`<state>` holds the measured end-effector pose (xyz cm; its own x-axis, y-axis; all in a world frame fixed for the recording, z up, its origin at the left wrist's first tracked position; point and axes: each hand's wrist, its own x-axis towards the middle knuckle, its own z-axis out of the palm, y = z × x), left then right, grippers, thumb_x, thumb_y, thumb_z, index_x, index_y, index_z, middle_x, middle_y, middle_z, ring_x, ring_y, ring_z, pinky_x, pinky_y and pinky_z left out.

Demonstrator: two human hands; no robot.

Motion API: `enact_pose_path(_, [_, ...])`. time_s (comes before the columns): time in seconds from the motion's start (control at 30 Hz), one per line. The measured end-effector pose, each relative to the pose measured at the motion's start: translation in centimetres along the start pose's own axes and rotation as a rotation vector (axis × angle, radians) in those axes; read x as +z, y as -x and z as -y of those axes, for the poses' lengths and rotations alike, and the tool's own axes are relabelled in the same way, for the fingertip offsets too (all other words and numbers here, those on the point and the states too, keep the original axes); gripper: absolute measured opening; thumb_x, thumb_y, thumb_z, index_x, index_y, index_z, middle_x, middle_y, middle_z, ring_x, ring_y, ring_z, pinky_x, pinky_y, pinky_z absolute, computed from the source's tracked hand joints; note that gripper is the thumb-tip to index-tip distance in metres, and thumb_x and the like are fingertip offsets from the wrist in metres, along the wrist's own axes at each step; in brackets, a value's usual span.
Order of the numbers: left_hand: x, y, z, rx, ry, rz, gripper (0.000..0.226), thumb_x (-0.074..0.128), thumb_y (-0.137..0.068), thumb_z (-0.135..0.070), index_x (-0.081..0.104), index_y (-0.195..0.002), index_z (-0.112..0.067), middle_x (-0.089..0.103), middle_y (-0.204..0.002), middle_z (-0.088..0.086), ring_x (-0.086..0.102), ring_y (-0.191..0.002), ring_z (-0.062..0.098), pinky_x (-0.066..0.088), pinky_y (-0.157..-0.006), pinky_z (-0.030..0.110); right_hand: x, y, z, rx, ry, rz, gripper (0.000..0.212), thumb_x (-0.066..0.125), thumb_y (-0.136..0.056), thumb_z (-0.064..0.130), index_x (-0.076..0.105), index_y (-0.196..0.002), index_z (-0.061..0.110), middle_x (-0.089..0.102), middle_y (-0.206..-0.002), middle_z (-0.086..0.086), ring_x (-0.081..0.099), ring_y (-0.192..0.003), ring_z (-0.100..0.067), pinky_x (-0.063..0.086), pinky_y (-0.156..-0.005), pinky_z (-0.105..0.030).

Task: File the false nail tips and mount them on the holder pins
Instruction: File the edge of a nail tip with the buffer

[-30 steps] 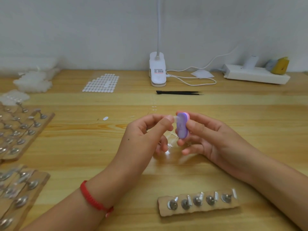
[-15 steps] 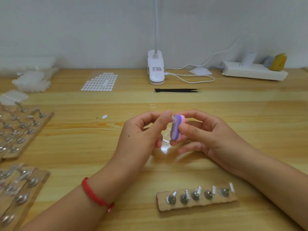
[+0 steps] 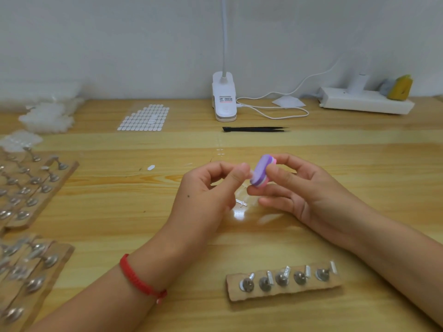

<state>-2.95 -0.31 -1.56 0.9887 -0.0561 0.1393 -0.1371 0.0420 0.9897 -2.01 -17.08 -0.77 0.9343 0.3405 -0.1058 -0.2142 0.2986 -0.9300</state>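
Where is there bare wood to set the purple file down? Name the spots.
Bare wood: right of the black tweezers, before the power strip; also between the left hand and the pin boards, which crowd the left edge.

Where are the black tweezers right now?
In the head view, the tweezers lie on the table, far middle, just in front of the white lamp base.

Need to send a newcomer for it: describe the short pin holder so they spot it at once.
On the wooden table, look at the near edge, beside the right forearm. There lies a short cardboard strip with one row of five metal pins. The pin boards at the left are larger and carry several rows.
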Motion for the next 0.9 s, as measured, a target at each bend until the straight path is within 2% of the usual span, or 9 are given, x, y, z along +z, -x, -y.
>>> enact_pose_path(0.13, [-0.14,-0.11,-0.02,-0.010,0.015,-0.009,0.019,0.063,-0.081,-0.033,0.071,-0.071,-0.018,0.045,-0.042,-0.015,0.034,-0.039,0.001,0.030,-0.042,0.008,0.22,0.04,-0.12,-0.002,0.062,0.045,0.021,0.071,-0.072,0.015,0.068,-0.093,0.014,0.073,-0.087,-0.017,0.074,-0.079,-0.029,0.058,-0.060,-0.026])
enact_pose_path(0.23, [-0.10,-0.03,-0.08,-0.011,0.006,0.016,0.020,0.064,-0.078,-0.034,0.070,-0.070,-0.017,0.042,-0.041,-0.014,0.031,-0.040,0.003,0.028,-0.041,0.010,0.16,0.00,-0.01,0.002,0.025,-0.012,0.031,0.071,-0.070,0.018,0.064,-0.099,0.012,0.074,-0.087,-0.016,0.074,-0.078,-0.026,0.057,-0.059,-0.024])
enact_pose_path(0.33, [-0.16,-0.03,-0.08,-0.003,0.024,-0.008,0.021,0.063,-0.075,-0.038,0.069,-0.066,-0.020,0.038,-0.042,-0.013,0.028,-0.041,0.005,0.027,-0.041,0.012,0.24,0.08,0.01,0.026,0.077,0.028,0.034,0.073,-0.067,0.021,0.065,-0.099,0.010,0.073,-0.082,-0.015,0.074,-0.073,-0.025,0.057,-0.059,-0.025])
enact_pose_path(0.47, [-0.12,0.06,-0.04,-0.002,-0.004,0.014,0.020,0.064,-0.084,-0.027,0.067,-0.065,-0.018,0.039,-0.042,-0.013,0.030,-0.040,0.004,0.028,-0.042,0.011,0.20,0.07,-0.04,0.009,0.039,0.000,0.032,0.072,-0.068,0.022,0.068,-0.098,0.012,0.073,-0.084,-0.017,0.074,-0.073,-0.025,0.057,-0.059,-0.024])
enact_pose_path(0.6, [-0.30,-0.07,-0.14,-0.041,0.048,-0.004,0.022,0.063,-0.071,-0.042,0.067,-0.063,-0.022,0.034,-0.043,-0.007,0.026,-0.041,0.007,0.026,-0.040,0.013,0.12,0.13,0.11,0.069,0.057,0.053,0.030,0.074,-0.065,0.025,0.078,-0.093,0.015,0.072,-0.078,-0.013,0.072,-0.065,-0.020,0.057,-0.058,-0.024])
enact_pose_path(0.73, [-0.13,0.00,-0.18,-0.031,0.007,0.058,0.022,0.061,-0.073,-0.040,0.066,-0.065,-0.020,0.038,-0.041,-0.012,0.029,-0.038,0.003,0.027,-0.041,0.009,0.03,-0.03,-0.01,0.047,0.027,0.007,0.039,0.073,-0.066,0.024,0.073,-0.102,0.010,0.073,-0.082,-0.015,0.072,-0.067,-0.020,0.057,-0.060,-0.023])
enact_pose_path(0.9, [-0.26,-0.12,-0.15,-0.025,0.013,0.005,0.022,0.062,-0.075,-0.039,0.065,-0.065,-0.019,0.036,-0.042,-0.013,0.027,-0.041,0.005,0.027,-0.042,0.013,0.40,0.08,-0.15,0.036,0.075,0.014,0.039,0.073,-0.064,0.024,0.071,-0.101,0.010,0.071,-0.076,-0.015,0.072,-0.065,-0.022,0.057,-0.059,-0.024])
